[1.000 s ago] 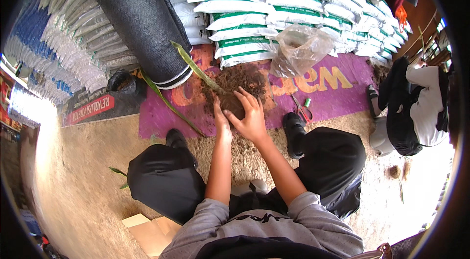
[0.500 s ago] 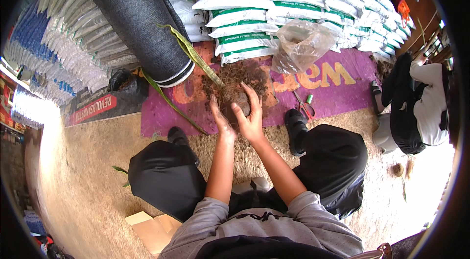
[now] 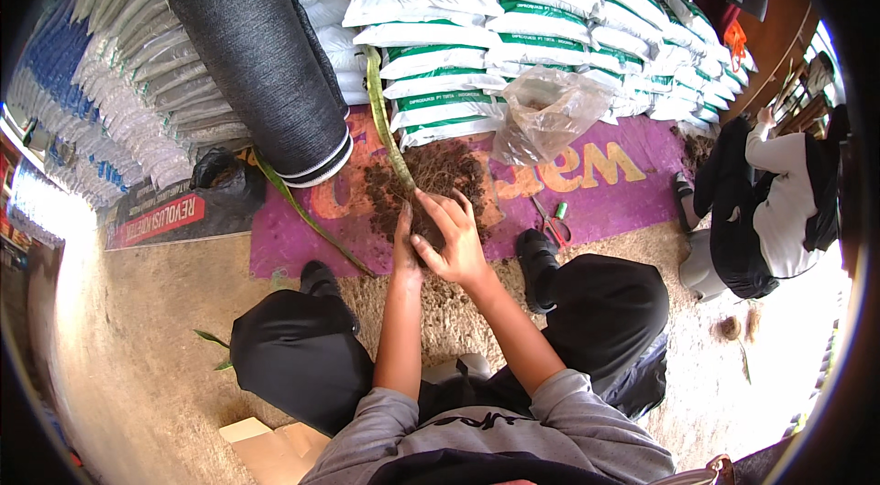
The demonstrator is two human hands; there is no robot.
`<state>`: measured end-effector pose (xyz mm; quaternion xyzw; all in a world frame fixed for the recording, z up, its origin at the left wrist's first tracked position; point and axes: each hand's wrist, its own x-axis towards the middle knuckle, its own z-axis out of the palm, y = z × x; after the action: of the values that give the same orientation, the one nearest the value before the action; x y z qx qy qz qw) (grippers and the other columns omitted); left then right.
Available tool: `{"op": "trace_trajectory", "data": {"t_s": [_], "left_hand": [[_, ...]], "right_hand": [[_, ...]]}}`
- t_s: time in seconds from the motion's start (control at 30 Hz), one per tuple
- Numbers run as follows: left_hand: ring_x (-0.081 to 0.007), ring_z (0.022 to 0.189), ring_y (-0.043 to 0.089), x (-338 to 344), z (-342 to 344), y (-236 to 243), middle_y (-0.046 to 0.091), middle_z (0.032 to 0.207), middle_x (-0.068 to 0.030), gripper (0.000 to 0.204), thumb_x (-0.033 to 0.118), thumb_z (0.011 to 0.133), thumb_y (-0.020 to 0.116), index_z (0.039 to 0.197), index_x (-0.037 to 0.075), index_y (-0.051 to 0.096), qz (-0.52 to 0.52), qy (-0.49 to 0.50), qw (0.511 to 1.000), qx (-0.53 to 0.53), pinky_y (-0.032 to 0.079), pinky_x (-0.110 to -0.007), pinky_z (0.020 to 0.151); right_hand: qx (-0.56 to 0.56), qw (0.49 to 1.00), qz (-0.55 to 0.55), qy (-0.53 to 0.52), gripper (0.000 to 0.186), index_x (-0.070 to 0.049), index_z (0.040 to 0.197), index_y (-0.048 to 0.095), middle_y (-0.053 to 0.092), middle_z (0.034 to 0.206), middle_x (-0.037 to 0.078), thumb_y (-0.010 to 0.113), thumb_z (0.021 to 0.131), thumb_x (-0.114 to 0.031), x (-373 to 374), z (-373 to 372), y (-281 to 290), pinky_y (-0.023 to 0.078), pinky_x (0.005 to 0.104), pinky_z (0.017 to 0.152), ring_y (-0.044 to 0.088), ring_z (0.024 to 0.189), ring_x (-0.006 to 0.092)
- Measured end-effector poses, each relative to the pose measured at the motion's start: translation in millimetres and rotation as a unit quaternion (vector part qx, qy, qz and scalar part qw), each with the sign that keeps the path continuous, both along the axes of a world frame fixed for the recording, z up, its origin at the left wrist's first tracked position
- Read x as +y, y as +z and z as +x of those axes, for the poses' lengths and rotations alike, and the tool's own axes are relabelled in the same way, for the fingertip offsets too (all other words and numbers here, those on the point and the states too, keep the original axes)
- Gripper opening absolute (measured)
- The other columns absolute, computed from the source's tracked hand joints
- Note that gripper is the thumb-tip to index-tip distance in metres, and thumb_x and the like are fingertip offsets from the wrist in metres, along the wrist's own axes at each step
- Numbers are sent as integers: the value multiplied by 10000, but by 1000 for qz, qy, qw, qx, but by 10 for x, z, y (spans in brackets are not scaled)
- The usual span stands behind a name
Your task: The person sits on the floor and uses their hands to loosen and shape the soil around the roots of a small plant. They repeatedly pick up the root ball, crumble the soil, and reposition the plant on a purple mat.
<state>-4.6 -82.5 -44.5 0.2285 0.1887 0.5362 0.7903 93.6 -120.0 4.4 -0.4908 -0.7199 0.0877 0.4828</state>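
Observation:
My left hand [image 3: 406, 245] and my right hand [image 3: 447, 235] are cupped round a brown root ball with soil [image 3: 420, 214], which they mostly hide. A long mottled green and yellow leaf [image 3: 385, 109] rises from it, tilted toward the sacks. Loose soil and fibrous roots [image 3: 449, 164] lie under and around it on a purple printed banner [image 3: 642, 192]. A second long leaf [image 3: 312, 224] lies on the banner to the left. Red-handled scissors [image 3: 555, 227] and a small green cylinder [image 3: 561, 209] lie to the right.
Stacked white sacks [image 3: 426, 100], a black mesh roll [image 3: 247, 45], a black planting bag [image 3: 227, 181] and a crumpled clear bag [image 3: 548, 116] stand beyond the soil. Cardboard [image 3: 266, 448] lies at lower left. A co-worker in white and black [image 3: 770, 201] crouches at the right.
The leaf in the root ball has swung upright and to the right. My hands stay round the ball, with my right fingers shifting over it. The view has shifted slightly.

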Motion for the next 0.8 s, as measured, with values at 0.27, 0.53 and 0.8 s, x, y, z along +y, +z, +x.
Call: {"op": "trace_trajectory", "data": {"t_s": [0.27,0.53,0.8], "left_hand": [[-124,819,549,-24,19,-100,564,932,-33,302,341,911,503,1024,66,558,-27,27,999,24,470,-275,720],[-211,947,562,35,-35,126,572,1042,-117,602,533,925,323,1117,2,535,-1,67,992,106,474,-345,807],[-263,1267,355,-188,72,491,294,1418,-149,705,556,916,328,1399,48,247,72,136,975,159,287,-395,1042]], "right_hand": [[29,999,28,-15,498,28,1141,543,581,1033,168,546,749,-280,-58,-30,2,333,423,940,544,978,317],[71,994,-25,-79,506,24,1241,450,480,1219,218,591,814,-207,-45,-210,0,332,446,989,433,1156,371],[319,943,-54,-76,657,8,1198,486,583,1086,157,788,626,-104,51,-21,-12,446,337,884,569,993,222]]}}
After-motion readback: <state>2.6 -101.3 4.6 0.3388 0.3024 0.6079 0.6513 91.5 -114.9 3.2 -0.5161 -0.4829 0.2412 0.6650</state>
